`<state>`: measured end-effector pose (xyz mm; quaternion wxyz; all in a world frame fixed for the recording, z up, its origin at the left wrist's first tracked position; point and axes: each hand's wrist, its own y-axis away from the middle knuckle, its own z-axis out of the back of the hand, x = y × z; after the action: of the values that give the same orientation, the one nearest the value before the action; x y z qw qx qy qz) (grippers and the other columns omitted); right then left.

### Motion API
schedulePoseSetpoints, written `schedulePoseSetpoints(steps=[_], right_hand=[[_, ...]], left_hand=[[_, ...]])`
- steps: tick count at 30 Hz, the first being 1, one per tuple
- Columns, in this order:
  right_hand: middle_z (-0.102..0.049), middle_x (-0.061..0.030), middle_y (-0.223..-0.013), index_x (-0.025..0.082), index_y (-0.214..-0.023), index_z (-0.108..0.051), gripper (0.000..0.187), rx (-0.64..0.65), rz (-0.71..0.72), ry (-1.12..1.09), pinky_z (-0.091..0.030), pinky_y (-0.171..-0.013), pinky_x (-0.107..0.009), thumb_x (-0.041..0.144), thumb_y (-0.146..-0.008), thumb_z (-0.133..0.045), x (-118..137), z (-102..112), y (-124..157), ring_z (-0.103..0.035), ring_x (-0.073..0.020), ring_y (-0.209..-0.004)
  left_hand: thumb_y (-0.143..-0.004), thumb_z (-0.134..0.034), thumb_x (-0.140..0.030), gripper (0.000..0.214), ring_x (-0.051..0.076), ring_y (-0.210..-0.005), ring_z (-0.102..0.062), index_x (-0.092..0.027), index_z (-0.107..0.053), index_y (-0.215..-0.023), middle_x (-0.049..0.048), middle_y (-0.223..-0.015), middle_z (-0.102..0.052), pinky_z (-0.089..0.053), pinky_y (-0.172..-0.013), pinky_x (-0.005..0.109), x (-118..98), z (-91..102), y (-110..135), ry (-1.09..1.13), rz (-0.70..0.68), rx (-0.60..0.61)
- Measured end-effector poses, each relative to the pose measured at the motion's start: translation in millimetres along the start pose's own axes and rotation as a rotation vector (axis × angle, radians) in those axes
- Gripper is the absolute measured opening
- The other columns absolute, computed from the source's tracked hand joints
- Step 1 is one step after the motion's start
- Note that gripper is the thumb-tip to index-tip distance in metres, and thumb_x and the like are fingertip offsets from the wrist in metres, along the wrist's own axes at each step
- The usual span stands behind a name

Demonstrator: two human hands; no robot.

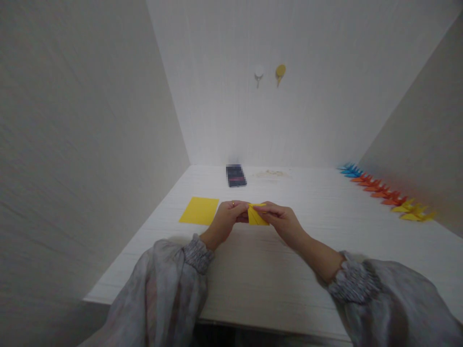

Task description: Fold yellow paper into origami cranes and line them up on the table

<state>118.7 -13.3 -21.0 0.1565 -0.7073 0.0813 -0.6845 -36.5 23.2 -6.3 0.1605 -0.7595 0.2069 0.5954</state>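
A small folded piece of yellow paper (257,217) is held between both hands just above the white table (253,270). My left hand (228,217), with a ring on one finger, pinches its left side with closed fingers. My right hand (280,219) pinches the top and right side of the same piece. A flat stack of yellow paper squares (199,210) lies on the table just left of my left hand.
A row of folded paper figures runs along the right wall: blue (349,169), orange-red (378,189), yellow (414,211). A dark blurred object (236,175) lies at the back of the table. Two wall hooks, white (258,73) and yellow (280,72), hang above.
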Motion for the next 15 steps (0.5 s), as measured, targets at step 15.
schedulePoseSetpoints(steps=[15], right_hand=[[-0.056,-0.0020,-0.089,0.027,-0.083,-0.067,0.018,0.037,0.036,0.007,-0.041,-0.072,-0.029,0.020,-0.073,-0.055,0.6,2.7,2.2,-0.053,-0.0151,-0.084]], left_hand=[[-0.069,-0.054,-0.029,0.019,0.013,-0.059,-0.059,-0.012,-0.063,-0.069,0.0054,-0.066,-0.065,-0.046,-0.060,0.025,-2.3,-0.7,1.2,0.014,0.006,0.032]])
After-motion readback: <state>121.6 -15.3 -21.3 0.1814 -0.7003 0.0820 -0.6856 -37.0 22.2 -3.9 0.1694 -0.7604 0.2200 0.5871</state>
